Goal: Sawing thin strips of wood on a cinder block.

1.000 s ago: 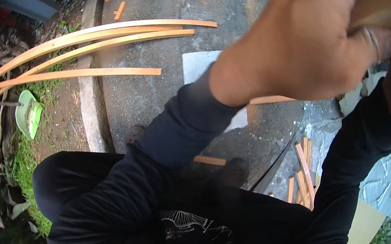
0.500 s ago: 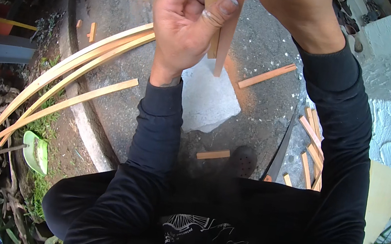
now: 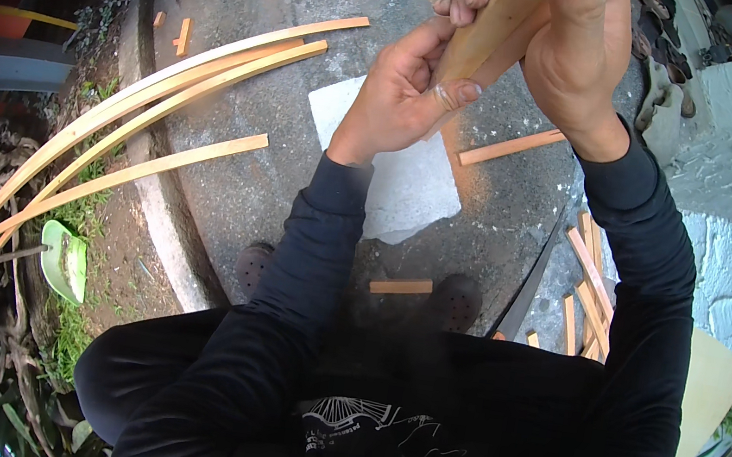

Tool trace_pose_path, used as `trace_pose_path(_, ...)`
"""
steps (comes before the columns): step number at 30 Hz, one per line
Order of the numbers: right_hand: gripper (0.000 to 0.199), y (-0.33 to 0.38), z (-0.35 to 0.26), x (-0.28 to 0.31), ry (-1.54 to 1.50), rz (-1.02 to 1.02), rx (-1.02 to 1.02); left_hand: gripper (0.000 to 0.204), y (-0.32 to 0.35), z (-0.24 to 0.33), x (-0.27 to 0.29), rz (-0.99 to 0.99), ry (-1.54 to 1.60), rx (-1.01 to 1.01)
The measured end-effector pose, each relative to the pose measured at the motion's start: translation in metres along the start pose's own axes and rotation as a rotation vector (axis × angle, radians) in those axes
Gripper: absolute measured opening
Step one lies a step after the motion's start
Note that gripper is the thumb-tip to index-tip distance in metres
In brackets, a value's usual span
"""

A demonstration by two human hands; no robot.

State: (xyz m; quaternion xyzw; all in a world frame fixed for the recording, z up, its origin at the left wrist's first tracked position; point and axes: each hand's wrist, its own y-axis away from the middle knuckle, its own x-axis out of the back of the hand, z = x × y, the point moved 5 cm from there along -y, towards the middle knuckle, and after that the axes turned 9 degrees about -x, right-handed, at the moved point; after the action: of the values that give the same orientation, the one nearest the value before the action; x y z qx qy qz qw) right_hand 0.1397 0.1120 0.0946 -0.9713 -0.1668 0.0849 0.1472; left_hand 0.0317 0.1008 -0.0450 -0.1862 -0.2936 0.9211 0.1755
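Note:
Raised near the top of the view, wooden strips (image 3: 488, 38) slant between my two hands, their upper end cut off by the frame edge. My left hand (image 3: 408, 94) is closed round the lower end, its thumb lying across the wood. Higher up, my right hand (image 3: 577, 57) grips them from the right side, with fingertips showing on the far left edge. Beneath the hands, a pale flat stone slab (image 3: 408, 192) lies on the ground, partly covered by my left hand and wrist.
Long wooden strips (image 3: 163, 74) lie at left across a curb (image 3: 164, 233). A short wood piece (image 3: 401, 287) rests between my shoes. At right are a wood strip (image 3: 508, 148), a handsaw (image 3: 535, 276) and piled offcuts (image 3: 589, 302). A green scoop (image 3: 64, 261) stands at left.
Both hands have shifted right in view with the wooden strips, which are now tilted rather than nearly upright. More of the right hand, the slab and my left shoe shows.

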Motion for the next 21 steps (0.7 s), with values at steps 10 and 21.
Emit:
trace_pose_path(10, 0.051, 0.007, 0.077, 0.029, -0.498, -0.501, 0.850, 0.054, 0.038, -0.052, -0.006, 0.114, 0.112, 0.132)
trace_pose_path(21, 0.026, 0.025, 0.050, 0.054, -0.167, 0.088, 0.082, 0.042, 0.024, -0.030, -0.034, 0.096, -0.617, -0.114)
